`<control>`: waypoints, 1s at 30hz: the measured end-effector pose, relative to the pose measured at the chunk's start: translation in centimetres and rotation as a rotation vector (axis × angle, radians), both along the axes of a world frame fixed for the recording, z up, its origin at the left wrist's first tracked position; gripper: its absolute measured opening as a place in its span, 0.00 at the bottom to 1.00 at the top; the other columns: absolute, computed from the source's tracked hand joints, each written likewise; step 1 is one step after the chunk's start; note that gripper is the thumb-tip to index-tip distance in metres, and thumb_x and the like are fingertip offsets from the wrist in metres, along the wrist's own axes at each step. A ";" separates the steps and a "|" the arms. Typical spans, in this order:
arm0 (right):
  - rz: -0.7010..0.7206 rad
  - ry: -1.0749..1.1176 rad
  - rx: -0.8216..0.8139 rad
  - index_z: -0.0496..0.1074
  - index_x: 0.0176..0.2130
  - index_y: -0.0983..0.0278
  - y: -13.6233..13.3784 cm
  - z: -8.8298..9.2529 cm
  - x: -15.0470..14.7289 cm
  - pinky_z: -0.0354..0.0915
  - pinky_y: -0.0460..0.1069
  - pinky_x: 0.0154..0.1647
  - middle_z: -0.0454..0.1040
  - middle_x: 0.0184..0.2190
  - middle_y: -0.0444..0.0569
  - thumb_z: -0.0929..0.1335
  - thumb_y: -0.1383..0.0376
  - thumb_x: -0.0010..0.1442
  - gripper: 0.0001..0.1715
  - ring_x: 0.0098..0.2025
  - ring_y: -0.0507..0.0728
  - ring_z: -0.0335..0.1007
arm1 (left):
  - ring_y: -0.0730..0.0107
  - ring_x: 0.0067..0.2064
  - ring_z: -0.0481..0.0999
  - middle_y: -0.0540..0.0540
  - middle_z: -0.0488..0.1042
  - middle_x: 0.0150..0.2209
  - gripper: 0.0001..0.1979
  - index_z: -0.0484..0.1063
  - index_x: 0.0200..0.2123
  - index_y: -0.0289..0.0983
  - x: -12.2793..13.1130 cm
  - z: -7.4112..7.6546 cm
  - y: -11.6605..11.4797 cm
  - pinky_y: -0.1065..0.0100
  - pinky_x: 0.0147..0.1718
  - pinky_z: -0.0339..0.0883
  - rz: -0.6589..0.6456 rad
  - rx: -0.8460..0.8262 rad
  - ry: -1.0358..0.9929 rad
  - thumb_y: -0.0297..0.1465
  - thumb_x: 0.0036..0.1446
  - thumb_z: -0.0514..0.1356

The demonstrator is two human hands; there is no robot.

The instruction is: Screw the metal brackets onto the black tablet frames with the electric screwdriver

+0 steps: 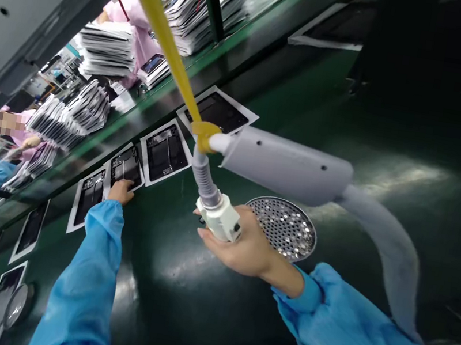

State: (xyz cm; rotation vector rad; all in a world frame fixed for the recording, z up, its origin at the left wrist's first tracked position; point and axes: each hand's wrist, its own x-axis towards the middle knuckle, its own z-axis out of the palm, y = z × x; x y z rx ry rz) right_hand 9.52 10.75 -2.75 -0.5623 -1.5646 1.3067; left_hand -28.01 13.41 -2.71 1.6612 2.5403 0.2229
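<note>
Left of the perforated dish (271,215), the right hand (251,246) wraps closed fingers around a white tool head (221,216), its weight probably on the yellow strap (164,37). Farther left, the left hand (122,191) touches a device panel (126,162), perhaps steadying it; its grip I cannot tell.

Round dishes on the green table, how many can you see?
2: a dish with holes, partly behind the right hand, and another dish at the picture's lower left, near a dark panel. More may be hidden.

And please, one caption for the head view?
Right hand holds a white tool; left hand reaches to a dark panel.
</note>
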 end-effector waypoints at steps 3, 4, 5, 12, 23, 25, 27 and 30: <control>0.006 -0.013 -0.014 0.61 0.24 0.63 0.1 -0.1 0.0 0.56 0.44 0.17 0.65 0.18 0.40 0.67 0.69 0.49 0.08 0.18 0.47 0.57 | 0.58 0.46 0.75 0.42 0.78 0.39 0.16 0.77 0.37 0.36 0.0 -0.3 -0.4 0.65 0.50 0.66 -0.040 -0.021 0.103 0.22 0.42 0.59; -0.009 -0.022 -0.009 0.61 0.23 0.63 0.2 -0.2 0.1 0.56 0.44 0.17 0.64 0.17 0.40 0.67 0.68 0.49 0.09 0.18 0.48 0.57 | 0.57 0.47 0.75 0.41 0.77 0.40 0.16 0.77 0.38 0.36 0.0 -0.2 -0.6 0.64 0.50 0.66 -0.044 -0.008 0.138 0.23 0.44 0.58; -0.027 -0.033 -0.001 0.60 0.22 0.63 0.3 -0.2 0.1 0.57 0.45 0.18 0.64 0.17 0.40 0.67 0.68 0.49 0.09 0.18 0.48 0.57 | 0.56 0.48 0.74 0.40 0.77 0.42 0.17 0.77 0.40 0.36 0.2 0.0 -0.9 0.63 0.51 0.65 -0.043 0.015 0.175 0.24 0.45 0.58; -0.157 -0.049 -0.043 0.66 0.24 0.64 1.8 -0.2 1.5 0.60 0.47 0.19 0.67 0.17 0.42 0.69 0.68 0.48 0.06 0.18 0.50 0.61 | 0.59 0.44 0.74 0.41 0.74 0.39 0.15 0.76 0.43 0.38 3.4 1.1 -6.3 0.62 0.46 0.68 -0.115 0.418 0.438 0.27 0.53 0.56; -0.337 0.055 -0.072 0.69 0.29 0.61 5.5 -1.4 2.5 0.64 0.48 0.16 0.66 0.13 0.38 0.72 0.71 0.45 0.10 0.15 0.51 0.63 | 0.67 0.32 0.71 0.45 0.74 0.33 0.15 0.72 0.47 0.38 20.2 -0.4 -13.6 0.66 0.30 0.67 -0.805 0.579 0.288 0.23 0.56 0.60; -0.359 0.054 -0.070 0.69 0.29 0.61 5.8 -1.8 2.4 0.64 0.48 0.16 0.67 0.14 0.37 0.72 0.70 0.45 0.10 0.15 0.51 0.64 | 0.66 0.33 0.71 0.43 0.75 0.34 0.10 0.73 0.45 0.36 21.7 -1.7 -13.5 0.65 0.29 0.68 -0.815 0.457 0.207 0.27 0.60 0.58; -0.370 0.045 -0.059 0.71 0.30 0.61 5.9 -2.2 2.4 0.65 0.49 0.17 0.68 0.13 0.37 0.72 0.70 0.44 0.10 0.14 0.51 0.64 | 0.65 0.35 0.71 0.42 0.76 0.35 0.09 0.74 0.44 0.35 22.5 -3.0 -13.5 0.65 0.30 0.69 -0.801 0.349 0.130 0.32 0.62 0.57; -0.384 0.026 -0.050 0.72 0.32 0.61 5.8 -2.6 2.9 0.65 0.49 0.17 0.68 0.13 0.37 0.71 0.70 0.44 0.11 0.14 0.51 0.63 | 0.64 0.36 0.71 0.43 0.75 0.34 0.09 0.75 0.40 0.36 22.7 -4.5 -13.7 0.64 0.31 0.70 -0.742 0.316 0.060 0.32 0.64 0.56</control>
